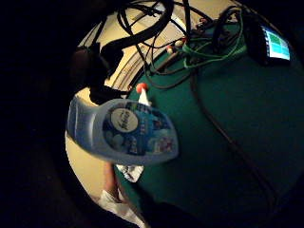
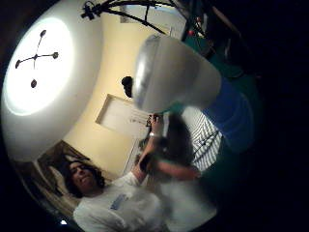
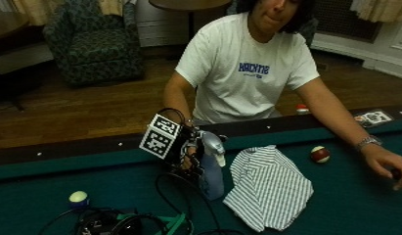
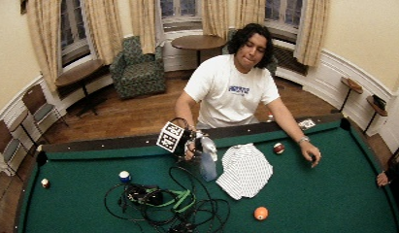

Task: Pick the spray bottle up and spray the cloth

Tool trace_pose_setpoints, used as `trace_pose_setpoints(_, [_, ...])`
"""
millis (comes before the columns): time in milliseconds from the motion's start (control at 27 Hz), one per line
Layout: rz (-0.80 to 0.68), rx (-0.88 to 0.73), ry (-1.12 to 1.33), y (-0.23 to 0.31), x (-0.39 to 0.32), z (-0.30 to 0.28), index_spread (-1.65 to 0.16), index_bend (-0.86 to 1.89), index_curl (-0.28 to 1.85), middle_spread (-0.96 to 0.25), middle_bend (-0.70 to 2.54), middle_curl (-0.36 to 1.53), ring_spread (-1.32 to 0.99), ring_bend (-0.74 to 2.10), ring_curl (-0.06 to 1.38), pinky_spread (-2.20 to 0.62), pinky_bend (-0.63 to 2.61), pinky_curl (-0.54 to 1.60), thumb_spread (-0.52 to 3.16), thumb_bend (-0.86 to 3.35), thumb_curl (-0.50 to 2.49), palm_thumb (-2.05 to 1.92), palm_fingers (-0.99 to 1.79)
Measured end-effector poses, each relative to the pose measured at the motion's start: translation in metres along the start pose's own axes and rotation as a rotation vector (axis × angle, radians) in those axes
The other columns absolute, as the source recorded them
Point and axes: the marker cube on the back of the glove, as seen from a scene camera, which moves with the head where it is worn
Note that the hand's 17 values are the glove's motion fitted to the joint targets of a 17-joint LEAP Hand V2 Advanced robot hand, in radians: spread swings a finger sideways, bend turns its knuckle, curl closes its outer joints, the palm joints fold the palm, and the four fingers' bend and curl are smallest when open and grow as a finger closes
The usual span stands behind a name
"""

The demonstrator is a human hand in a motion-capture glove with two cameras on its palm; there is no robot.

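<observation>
The blue plastic spray bottle with a grey trigger head point(image 3: 212, 169) is held upright by the black-gloved right hand point(image 3: 189, 155), fingers curled round its neck, over the green felt table point(image 3: 357, 205). The striped grey-and-white cloth point(image 3: 269, 188) lies just beside it, flat.

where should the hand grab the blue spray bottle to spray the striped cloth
Probably the narrow neck just under the grey trigger head of the blue plastic spray bottle, coming from the side away from the striped white cloth. The bottle stands upright on the green felt table with its head pointing toward the cloth, and the gloved right hand already holds it there, leaving a finger free for the trigger.
</observation>
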Motion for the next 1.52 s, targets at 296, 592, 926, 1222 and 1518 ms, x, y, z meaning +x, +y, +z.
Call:
trace_pose_setpoints(296, [0.051,-0.019,-0.053,-0.021,0.000,0.015,-0.31,0.19,0.47,-0.19,0.44,0.45,-0.18,0.44,0.41,0.04,0.13,0.18,0.95,-0.03,0.44,0.73,1.14])
trace_pose_setpoints(592, [0.048,-0.038,-0.111,-0.037,0.004,0.031,-0.31,0.19,0.47,-0.19,0.44,0.45,-0.18,0.44,0.41,0.04,0.13,0.18,0.95,-0.03,0.44,0.73,1.14])
trace_pose_setpoints(926, [0.113,-0.070,-0.177,-0.043,0.002,0.040,-0.31,0.19,0.47,-0.19,0.44,0.46,-0.18,0.44,0.41,0.04,0.13,0.18,0.95,-0.03,0.44,0.73,1.14])
trace_pose_setpoints(1222, [0.006,0.048,-0.159,-0.038,-0.035,0.014,-0.31,0.19,0.47,-0.19,0.44,0.46,-0.18,0.44,0.41,0.04,0.13,0.18,0.95,-0.03,0.44,0.72,1.14])
trace_pose_setpoints(1518, [-0.145,0.027,-0.082,-0.037,-0.131,-0.054,-0.31,0.19,0.47,-0.19,0.44,0.46,-0.18,0.44,0.41,0.04,0.13,0.18,0.95,-0.03,0.44,0.72,1.14])
